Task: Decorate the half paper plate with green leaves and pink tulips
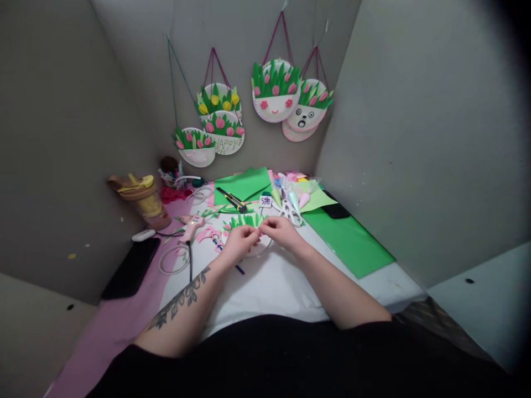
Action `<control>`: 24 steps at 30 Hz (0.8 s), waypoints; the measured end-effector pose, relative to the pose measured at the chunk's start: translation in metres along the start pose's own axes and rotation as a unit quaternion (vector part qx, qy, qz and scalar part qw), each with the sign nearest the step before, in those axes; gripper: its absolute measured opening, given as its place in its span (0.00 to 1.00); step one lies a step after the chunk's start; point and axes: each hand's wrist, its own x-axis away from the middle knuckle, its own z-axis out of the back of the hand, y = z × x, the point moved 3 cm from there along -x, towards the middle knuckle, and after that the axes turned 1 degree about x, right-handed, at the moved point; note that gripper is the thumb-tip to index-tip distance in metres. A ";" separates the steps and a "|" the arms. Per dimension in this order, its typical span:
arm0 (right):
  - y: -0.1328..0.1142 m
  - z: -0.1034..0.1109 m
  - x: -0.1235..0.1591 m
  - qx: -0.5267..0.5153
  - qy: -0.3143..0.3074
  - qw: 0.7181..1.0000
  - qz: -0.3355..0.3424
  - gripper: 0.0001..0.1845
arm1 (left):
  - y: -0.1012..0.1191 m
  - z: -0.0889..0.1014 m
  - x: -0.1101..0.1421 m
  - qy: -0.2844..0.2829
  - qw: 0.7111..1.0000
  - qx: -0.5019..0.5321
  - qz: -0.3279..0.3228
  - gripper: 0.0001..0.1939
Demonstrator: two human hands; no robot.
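A white paper plate (262, 250) with green paper grass (244, 220) along its top lies on the table before me, partly covered by my hands. Over it, my left hand (241, 243) is closed, its thumb and fingers pinched together. My right hand (282, 232) pinches right beside it, the fingertips of both hands nearly touching. Whatever sits between them is too small to make out. Pink paper scraps (207, 235) lie left of the plate. Just behind the hands are white-handled scissors (290, 212) and a yellow-and-black utility knife (232, 200).
A pink glue gun (192, 228) with a cord lies left, near a cup (145, 202) and a black tablet-like slab (130, 269). Green sheets (352, 243) lie right, with filled piping bags (292, 194) behind. Decorated plates (276, 97) hang on the back wall; side panels flank the table.
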 end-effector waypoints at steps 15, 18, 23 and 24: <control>-0.001 0.001 0.001 0.010 -0.022 1.000 -0.013 0.09 | 0.002 0.003 0.000 -0.027 1.000 0.005 0.009 0.20; 0.000 -0.001 0.002 -0.002 -0.018 1.000 -0.016 0.09 | 0.004 0.002 0.001 -0.027 1.000 -0.013 0.007 0.19; 0.002 -0.004 0.002 -0.031 -0.020 0.999 -0.029 0.11 | 0.005 0.002 0.001 0.010 1.000 -0.023 -0.011 0.15; 0.003 -0.004 0.002 -0.041 -0.020 0.998 -0.034 0.12 | 0.005 0.002 0.001 0.018 1.000 -0.016 -0.011 0.15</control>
